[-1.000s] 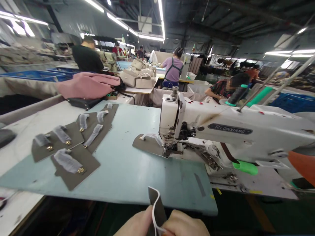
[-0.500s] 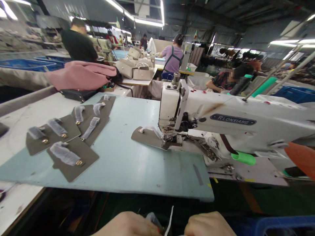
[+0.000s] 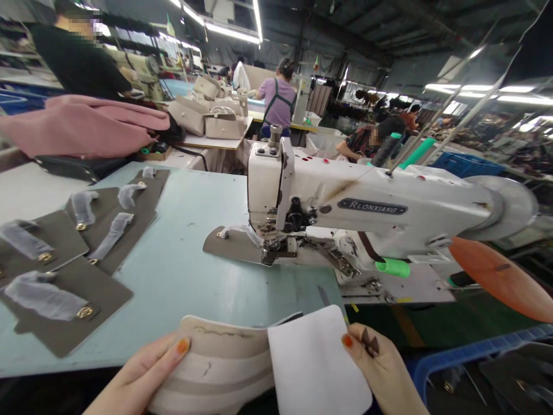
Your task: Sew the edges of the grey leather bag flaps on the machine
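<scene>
Had the curved beige panel [image 3: 220, 357] pinched in the left hand [image 3: 144, 369], the nearer one, long axis running rightward from that grip. Clamped the white panel [image 3: 319, 363] in the right hand [image 3: 386, 366], just left of that grip.

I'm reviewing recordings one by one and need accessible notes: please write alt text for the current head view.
A left hand grips a curved beige piece and a right hand a white panel, before a white sewing machine on a pale blue-green work surface. Gray panels with wrapped strips lie to the left; people work beyond.
</scene>
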`<state>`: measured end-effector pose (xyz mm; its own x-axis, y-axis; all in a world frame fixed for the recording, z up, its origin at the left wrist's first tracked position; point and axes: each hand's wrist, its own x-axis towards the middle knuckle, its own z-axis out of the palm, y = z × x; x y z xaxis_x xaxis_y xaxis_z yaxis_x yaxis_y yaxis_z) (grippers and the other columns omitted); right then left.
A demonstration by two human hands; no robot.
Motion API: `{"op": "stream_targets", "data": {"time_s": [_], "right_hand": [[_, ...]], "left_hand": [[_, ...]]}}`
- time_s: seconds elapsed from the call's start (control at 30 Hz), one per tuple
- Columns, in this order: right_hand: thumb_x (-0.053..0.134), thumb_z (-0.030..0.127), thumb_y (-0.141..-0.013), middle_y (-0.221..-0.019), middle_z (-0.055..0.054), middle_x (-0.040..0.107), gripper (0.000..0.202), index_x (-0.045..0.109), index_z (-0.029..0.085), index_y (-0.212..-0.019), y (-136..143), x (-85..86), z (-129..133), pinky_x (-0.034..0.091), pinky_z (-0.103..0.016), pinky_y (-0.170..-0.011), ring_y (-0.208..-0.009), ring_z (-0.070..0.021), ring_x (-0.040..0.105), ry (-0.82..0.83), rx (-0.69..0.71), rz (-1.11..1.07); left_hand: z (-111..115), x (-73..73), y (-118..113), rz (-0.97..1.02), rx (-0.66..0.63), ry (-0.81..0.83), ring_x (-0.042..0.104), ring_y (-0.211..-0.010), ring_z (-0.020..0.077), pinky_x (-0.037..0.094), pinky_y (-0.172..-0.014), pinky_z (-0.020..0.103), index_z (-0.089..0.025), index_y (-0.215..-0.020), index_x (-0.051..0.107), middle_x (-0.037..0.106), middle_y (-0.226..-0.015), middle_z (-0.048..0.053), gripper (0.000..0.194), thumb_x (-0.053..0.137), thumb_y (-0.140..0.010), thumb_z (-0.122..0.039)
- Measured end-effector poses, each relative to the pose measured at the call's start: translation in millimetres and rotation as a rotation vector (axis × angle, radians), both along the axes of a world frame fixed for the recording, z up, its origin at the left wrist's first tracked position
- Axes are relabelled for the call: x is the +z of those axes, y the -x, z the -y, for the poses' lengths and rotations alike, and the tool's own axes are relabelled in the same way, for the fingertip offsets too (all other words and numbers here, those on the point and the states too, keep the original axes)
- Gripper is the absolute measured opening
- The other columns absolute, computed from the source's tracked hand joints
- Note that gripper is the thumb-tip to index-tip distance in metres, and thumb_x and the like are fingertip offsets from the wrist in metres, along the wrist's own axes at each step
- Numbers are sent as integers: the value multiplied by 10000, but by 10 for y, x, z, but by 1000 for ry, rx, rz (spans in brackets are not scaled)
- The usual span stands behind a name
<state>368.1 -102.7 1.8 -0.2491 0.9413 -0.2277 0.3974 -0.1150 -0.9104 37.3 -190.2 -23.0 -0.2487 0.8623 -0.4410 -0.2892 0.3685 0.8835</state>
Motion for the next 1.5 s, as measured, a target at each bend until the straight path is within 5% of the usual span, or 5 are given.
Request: {"op": "stream_targets", "data": {"time_s": [0.2, 0.5, 0.63, 0.77, 1.5], "right_hand": [[604, 534, -820, -777, -46, 586, 401, 624, 136, -860, 228, 95, 130, 456, -265, -693, -742, -181, 551, 200, 197, -240], [597, 663, -739, -581, 39, 403, 530, 583, 134, -715, 754, -99, 217, 257, -199, -500, -537, -81, 310, 153, 196, -212], [642, 647, -697, -531, 57, 352, 509, 580, 142, -690, 986, -74, 239, 202, -205, -470, -507, -76, 277, 164, 193, -217], [651, 568, -718, -496, 80, 282, 427, 564, 152, -680, 1123, -15, 257, 136, -219, -448, -469, -65, 220, 151, 254, -247], [687, 590, -693, -521, 17, 494, 462, 533, 160, -623, 1204, -161, 323, 187, -219, -465, -461, -68, 277, 183, 185, -403]], "left_hand": [[-134, -164, -27, 204, -81, 87, 679, -878, 276, 563, -763, 356, -187, -1071, 676, 741, -968, 57, 458, 616, -782, -536], [-147, -235, -160, -400, 52, -101, 684, -843, 245, 570, -710, 297, -249, -1345, 411, 722, -1013, 48, 682, 656, -761, -501], [-112, -152, -242, -749, -86, -370, 689, -842, 201, 554, -739, 241, -257, -1018, 662, 729, -950, 30, 195, 579, -852, -316], [-129, 0, -318, -914, -238, -561, 694, -866, 158, 538, -737, 172, -265, -947, 684, 736, -941, 16, 209, 518, -870, -164], [-113, 316, -469, -812, -312, -639, 705, -875, 157, 552, -780, 184, -261, -1137, 665, 746, -994, 41, 277, 483, -928, -270]]}}
